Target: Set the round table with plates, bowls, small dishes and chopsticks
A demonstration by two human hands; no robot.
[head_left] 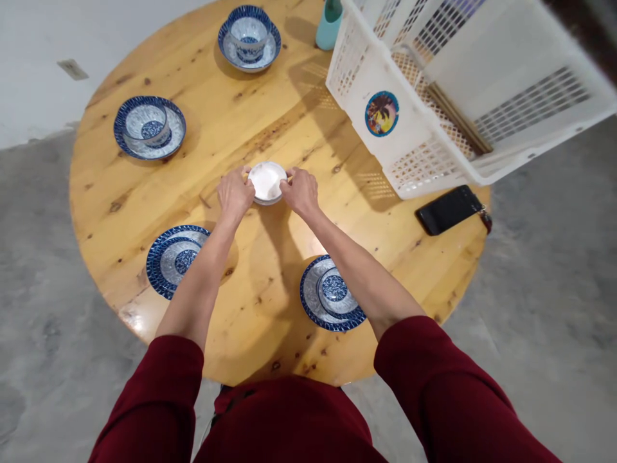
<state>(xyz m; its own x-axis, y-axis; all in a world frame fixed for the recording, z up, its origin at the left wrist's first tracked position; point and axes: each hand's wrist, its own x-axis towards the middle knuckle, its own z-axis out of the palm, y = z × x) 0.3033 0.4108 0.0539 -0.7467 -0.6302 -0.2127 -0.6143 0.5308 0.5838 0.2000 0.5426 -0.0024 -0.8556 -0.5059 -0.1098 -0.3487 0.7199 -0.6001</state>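
Near the middle of the table, a small stack of white dishes sits between my two hands. My left hand grips the stack's left rim with thumb and fingers. On the opposite rim my right hand is closed in the same way. Whether the stack rests on the wood or hangs just above it, I cannot tell. A blue-patterned plate with a bowl on it lies partly behind my left forearm. Another plate and bowl is partly covered by my right forearm.
Farther off stand two more plate-and-bowl sets, one at the left and one at the back. A white plastic basket with wooden sticks inside stands at the right. Close by are a black phone and a turquoise object.
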